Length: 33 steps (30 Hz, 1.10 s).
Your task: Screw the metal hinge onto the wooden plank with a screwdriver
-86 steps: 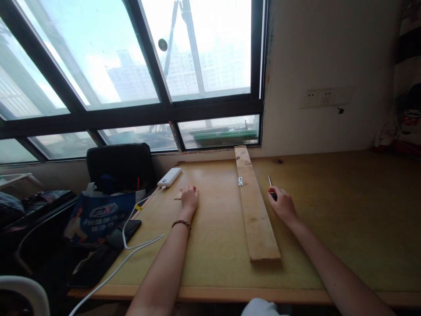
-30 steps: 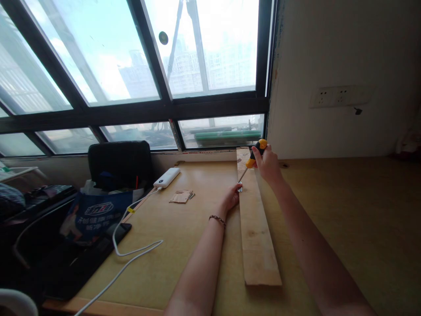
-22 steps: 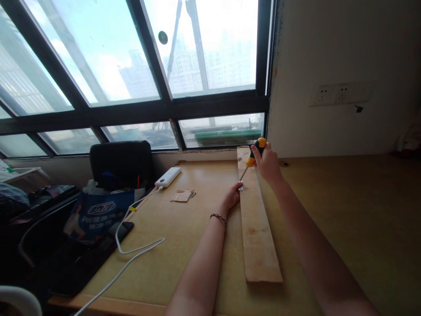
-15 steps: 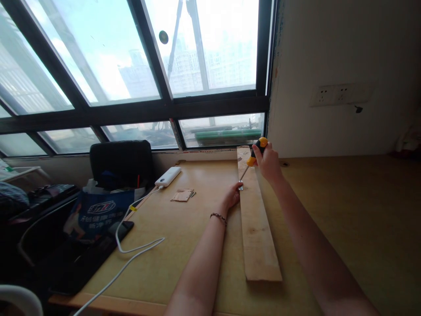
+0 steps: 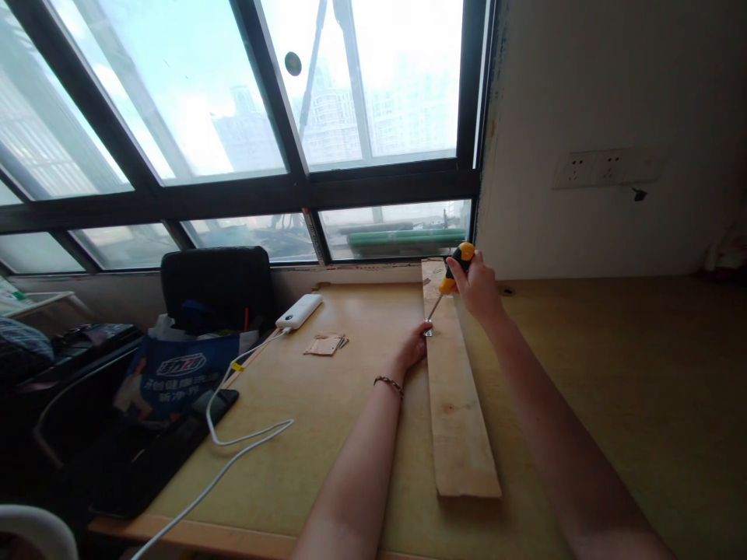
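A long wooden board (image 5: 458, 404) lies lengthwise on the table. On its left edge sits a small metal bracket (image 5: 428, 330). My right hand (image 5: 477, 288) is wrapped round the yellow and black handle of a screwdriver (image 5: 458, 268). The screwdriver is tilted, and its shaft runs down to the bracket; whether a screw is under the tip is too small to tell. My left hand (image 5: 413, 346) is closed at the board's left side, its fingertips pressing on the bracket and the board edge.
Left of the board, a torn cardboard piece (image 5: 325, 344) lies beside a few small dark items, perhaps screws. A white power bank (image 5: 299, 311) trails a white cable (image 5: 250, 442) across the table (image 5: 327, 482). A black chair (image 5: 215, 284) with a blue bag (image 5: 175, 381) stands at left.
Almost nothing differs. The view has shifted very slightly; both hands, the screwdriver and the board keep the same places relative to each other.
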Each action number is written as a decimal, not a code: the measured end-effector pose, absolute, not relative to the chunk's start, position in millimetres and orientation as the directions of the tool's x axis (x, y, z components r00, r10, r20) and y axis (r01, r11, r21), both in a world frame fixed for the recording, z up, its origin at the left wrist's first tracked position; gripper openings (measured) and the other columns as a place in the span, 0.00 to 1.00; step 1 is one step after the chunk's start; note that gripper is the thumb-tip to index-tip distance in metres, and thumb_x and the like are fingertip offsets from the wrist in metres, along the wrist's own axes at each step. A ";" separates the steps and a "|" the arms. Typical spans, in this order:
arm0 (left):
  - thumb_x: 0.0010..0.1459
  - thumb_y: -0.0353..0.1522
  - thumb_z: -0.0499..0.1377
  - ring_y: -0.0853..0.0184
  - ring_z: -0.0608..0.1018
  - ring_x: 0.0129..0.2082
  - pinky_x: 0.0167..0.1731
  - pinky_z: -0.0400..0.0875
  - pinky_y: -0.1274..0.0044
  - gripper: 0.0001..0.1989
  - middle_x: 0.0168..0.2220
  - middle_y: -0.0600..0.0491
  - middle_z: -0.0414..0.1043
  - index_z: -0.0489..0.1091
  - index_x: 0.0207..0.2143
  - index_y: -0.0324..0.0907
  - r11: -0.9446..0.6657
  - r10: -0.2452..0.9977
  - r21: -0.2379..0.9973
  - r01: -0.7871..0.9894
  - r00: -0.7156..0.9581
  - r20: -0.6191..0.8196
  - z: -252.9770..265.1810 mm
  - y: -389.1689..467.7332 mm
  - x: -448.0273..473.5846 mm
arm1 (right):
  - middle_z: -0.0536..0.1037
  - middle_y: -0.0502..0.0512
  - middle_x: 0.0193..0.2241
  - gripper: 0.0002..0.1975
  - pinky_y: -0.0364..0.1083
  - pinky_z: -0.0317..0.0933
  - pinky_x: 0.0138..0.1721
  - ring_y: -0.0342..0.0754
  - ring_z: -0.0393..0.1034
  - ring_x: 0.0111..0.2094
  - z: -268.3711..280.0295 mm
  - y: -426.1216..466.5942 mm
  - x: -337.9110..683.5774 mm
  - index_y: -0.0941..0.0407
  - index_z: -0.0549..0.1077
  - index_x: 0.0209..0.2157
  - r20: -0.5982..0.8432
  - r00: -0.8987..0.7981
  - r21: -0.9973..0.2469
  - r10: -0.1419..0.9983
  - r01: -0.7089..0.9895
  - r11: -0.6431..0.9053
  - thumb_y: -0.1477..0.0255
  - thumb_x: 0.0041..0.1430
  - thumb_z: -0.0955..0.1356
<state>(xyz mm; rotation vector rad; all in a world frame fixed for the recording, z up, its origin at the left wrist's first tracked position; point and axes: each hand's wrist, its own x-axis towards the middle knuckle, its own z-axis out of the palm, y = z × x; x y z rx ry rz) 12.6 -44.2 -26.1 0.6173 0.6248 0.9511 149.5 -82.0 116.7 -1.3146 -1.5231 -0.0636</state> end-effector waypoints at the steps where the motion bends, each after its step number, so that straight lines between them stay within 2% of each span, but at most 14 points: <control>1: 0.51 0.25 0.52 0.62 0.76 0.36 0.42 0.70 0.70 0.09 0.32 0.44 0.74 0.66 0.36 0.32 0.442 0.874 0.714 -0.543 0.438 -0.208 -26.2 -44.0 12.7 | 0.72 0.57 0.22 0.25 0.43 0.58 0.22 0.50 0.69 0.23 116.9 -82.5 149.5 0.60 0.62 0.37 0.713 0.171 -0.557 0.680 0.728 0.401 0.51 0.55 0.55; 6: 0.50 0.25 0.52 0.61 0.76 0.36 0.42 0.70 0.70 0.10 0.32 0.43 0.74 0.66 0.36 0.31 0.446 0.873 0.706 -0.550 0.442 -0.207 -26.2 -43.4 12.7 | 0.72 0.53 0.20 0.24 0.42 0.59 0.21 0.48 0.69 0.22 117.0 -85.8 145.0 0.57 0.60 0.36 0.692 0.140 -0.604 0.708 0.650 0.461 0.50 0.52 0.59; 12: 0.50 0.24 0.52 0.62 0.76 0.35 0.42 0.70 0.71 0.09 0.31 0.44 0.74 0.67 0.35 0.31 0.451 0.874 0.697 -0.557 0.435 -0.217 -25.8 -44.0 12.4 | 0.74 0.51 0.24 0.24 0.39 0.56 0.13 0.43 0.66 0.14 119.7 -90.3 137.7 0.56 0.61 0.36 0.598 0.199 -0.765 0.776 0.431 0.479 0.51 0.47 0.63; 16: 0.50 0.24 0.52 0.63 0.77 0.35 0.41 0.70 0.72 0.09 0.31 0.44 0.74 0.67 0.35 0.30 0.442 0.879 0.696 -0.565 0.426 -0.212 -27.1 -43.1 12.4 | 0.75 0.54 0.31 0.22 0.39 0.60 0.15 0.43 0.69 0.17 124.0 -89.4 143.3 0.57 0.66 0.33 0.568 0.108 -0.795 0.816 0.329 0.510 0.53 0.45 0.65; 19: 0.51 0.23 0.52 0.64 0.77 0.34 0.41 0.70 0.73 0.09 0.31 0.45 0.74 0.67 0.35 0.30 0.443 0.876 0.691 -0.571 0.439 -0.199 -28.0 -42.7 12.3 | 0.75 0.54 0.32 0.21 0.40 0.61 0.15 0.43 0.70 0.19 125.3 -87.4 147.1 0.57 0.67 0.35 0.555 0.054 -0.807 0.830 0.280 0.521 0.55 0.45 0.66; 23: 0.51 0.23 0.52 0.63 0.77 0.34 0.41 0.70 0.73 0.10 0.31 0.45 0.74 0.67 0.36 0.30 0.444 0.875 0.687 -0.575 0.444 -0.193 -27.9 -43.0 12.2 | 0.75 0.53 0.31 0.22 0.41 0.61 0.18 0.43 0.69 0.20 123.9 -88.0 145.1 0.56 0.66 0.37 0.602 0.137 -0.766 0.787 0.377 0.521 0.55 0.44 0.67; 27: 0.52 0.24 0.51 0.63 0.77 0.34 0.40 0.70 0.72 0.10 0.31 0.45 0.74 0.67 0.37 0.30 0.455 0.870 0.690 -0.563 0.447 -0.209 -27.2 -43.1 12.1 | 0.74 0.53 0.25 0.20 0.42 0.62 0.23 0.47 0.70 0.24 120.9 -88.4 141.9 0.56 0.66 0.29 0.639 0.313 -0.727 0.703 0.544 0.419 0.54 0.42 0.67; 30: 0.52 0.25 0.51 0.63 0.77 0.34 0.40 0.71 0.73 0.10 0.31 0.45 0.74 0.67 0.36 0.30 0.466 0.866 0.691 -0.553 0.446 -0.226 -27.2 -42.7 11.5 | 0.72 0.51 0.21 0.20 0.43 0.62 0.20 0.47 0.70 0.20 120.6 -85.7 142.9 0.56 0.64 0.29 0.528 0.363 -0.819 0.768 0.455 0.349 0.55 0.42 0.68; 33: 0.52 0.24 0.52 0.64 0.77 0.33 0.40 0.71 0.73 0.09 0.31 0.46 0.74 0.67 0.36 0.31 0.469 0.866 0.685 -0.558 0.441 -0.234 -27.3 -42.3 11.0 | 0.73 0.50 0.23 0.19 0.44 0.64 0.18 0.46 0.70 0.18 122.9 -83.1 145.6 0.55 0.63 0.31 0.370 0.288 -0.924 0.883 0.216 0.316 0.62 0.39 0.71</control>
